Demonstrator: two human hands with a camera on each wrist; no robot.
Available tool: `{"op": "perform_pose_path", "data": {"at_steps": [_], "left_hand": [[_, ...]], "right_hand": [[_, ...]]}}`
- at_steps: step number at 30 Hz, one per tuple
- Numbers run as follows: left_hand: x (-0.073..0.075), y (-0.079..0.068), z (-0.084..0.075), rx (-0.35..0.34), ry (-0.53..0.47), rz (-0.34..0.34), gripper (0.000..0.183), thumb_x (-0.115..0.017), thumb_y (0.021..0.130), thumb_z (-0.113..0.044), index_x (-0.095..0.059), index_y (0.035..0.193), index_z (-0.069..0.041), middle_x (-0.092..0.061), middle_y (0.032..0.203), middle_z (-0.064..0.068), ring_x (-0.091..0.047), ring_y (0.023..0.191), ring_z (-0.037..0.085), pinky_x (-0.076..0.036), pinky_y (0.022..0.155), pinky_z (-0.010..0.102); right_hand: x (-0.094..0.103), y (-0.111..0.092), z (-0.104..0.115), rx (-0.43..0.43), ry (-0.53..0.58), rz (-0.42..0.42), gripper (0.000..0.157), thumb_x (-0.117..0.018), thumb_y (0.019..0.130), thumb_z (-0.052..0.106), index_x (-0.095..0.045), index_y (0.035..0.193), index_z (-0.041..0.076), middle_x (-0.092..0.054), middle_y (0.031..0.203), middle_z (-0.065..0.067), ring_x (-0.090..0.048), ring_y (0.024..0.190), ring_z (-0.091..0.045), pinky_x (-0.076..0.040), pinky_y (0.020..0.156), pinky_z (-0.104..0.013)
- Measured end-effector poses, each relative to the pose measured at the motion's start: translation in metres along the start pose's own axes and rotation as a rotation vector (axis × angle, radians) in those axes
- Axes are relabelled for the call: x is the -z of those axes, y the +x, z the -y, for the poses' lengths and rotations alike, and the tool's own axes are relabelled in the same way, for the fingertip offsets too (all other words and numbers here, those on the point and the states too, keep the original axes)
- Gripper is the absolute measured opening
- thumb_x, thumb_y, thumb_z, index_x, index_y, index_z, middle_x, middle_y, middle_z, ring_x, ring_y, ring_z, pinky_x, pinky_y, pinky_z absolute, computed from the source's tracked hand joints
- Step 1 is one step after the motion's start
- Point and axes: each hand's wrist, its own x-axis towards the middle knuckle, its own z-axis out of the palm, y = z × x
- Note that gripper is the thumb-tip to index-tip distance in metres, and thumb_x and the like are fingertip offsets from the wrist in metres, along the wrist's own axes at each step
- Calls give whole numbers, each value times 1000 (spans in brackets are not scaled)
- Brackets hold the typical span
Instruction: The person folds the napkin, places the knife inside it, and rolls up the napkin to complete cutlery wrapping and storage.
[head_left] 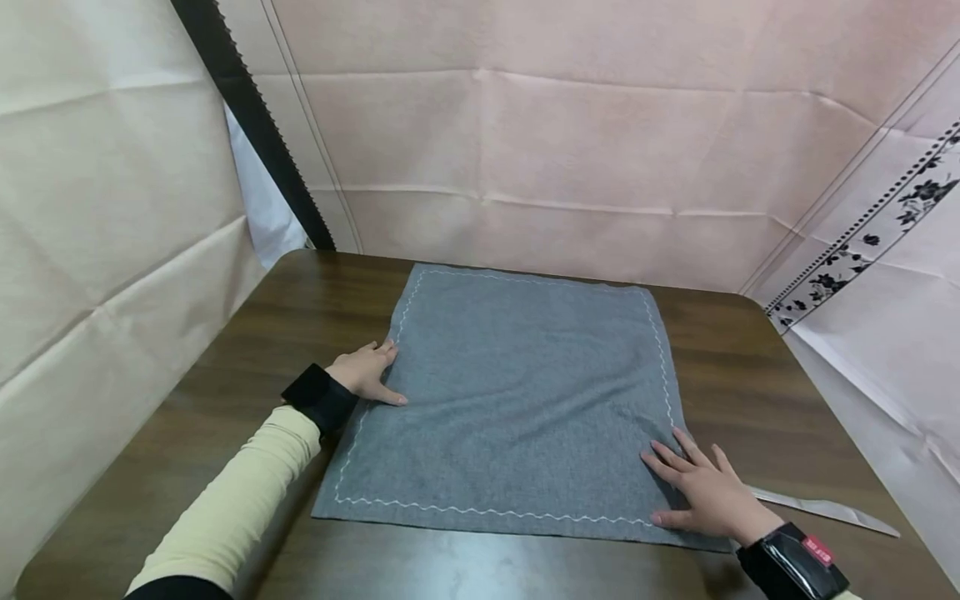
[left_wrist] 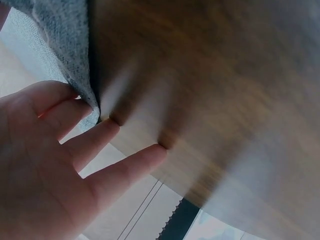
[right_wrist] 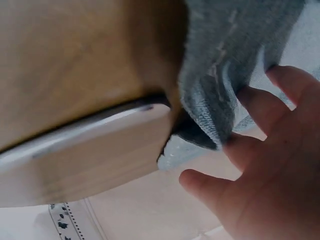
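A grey-blue square of cloth [head_left: 517, 392] lies spread on the brown table, a wavy white stitched line running along its sides. At its left edge rests my left hand [head_left: 367, 373], thumb on the fabric. In the left wrist view, two fingertips of the left hand [left_wrist: 65, 150] touch the wood beside the cloth edge [left_wrist: 70, 50]. My right hand [head_left: 701, 492] presses with spread fingers near the cloth's lower right corner. Small folds of the cloth [right_wrist: 215, 95] rise by the right hand's fingertips [right_wrist: 250, 100]. Shallow wrinkles cross the middle of the fabric.
A long, narrow, shiny pale strip with a tapered end [head_left: 832, 508] lies on the table [head_left: 757, 375] just right of my right hand. Creased pale sheets [head_left: 570, 150] hang behind the table and at both sides. The table's far corners are rounded.
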Motion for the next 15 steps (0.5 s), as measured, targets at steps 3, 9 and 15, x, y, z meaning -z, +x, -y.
{"op": "perform_pose_path", "data": {"at_steps": [3, 9, 15], "left_hand": [[0, -1, 1, 6, -5, -1, 95, -65, 76, -54, -26, 141, 3, -18, 147, 22, -17, 132, 41, -26, 95, 61], [0, -2, 0, 5, 13, -10, 95, -65, 75, -55, -27, 140, 4, -20, 146, 22, -19, 132, 41, -27, 92, 63], [0, -1, 1, 18, 35, -19, 99, -64, 74, -58, -25, 140, 4, -20, 146, 23, -20, 132, 40, -26, 91, 65]], "right_hand": [[-3, -4, -2, 5, 9, 4, 89, -58, 66, 68, -47, 133, 12, -40, 138, -15, -22, 127, -48, -15, 87, -72], [-10, -15, -7, 25, 34, 4, 86, -57, 70, 67, -43, 136, 16, -37, 140, -15, -32, 117, -57, -25, 77, -74], [-14, -23, -10, 11, 51, -3, 84, -56, 70, 67, -42, 137, 18, -36, 141, -13, -30, 119, -56, -25, 77, -74]]}}
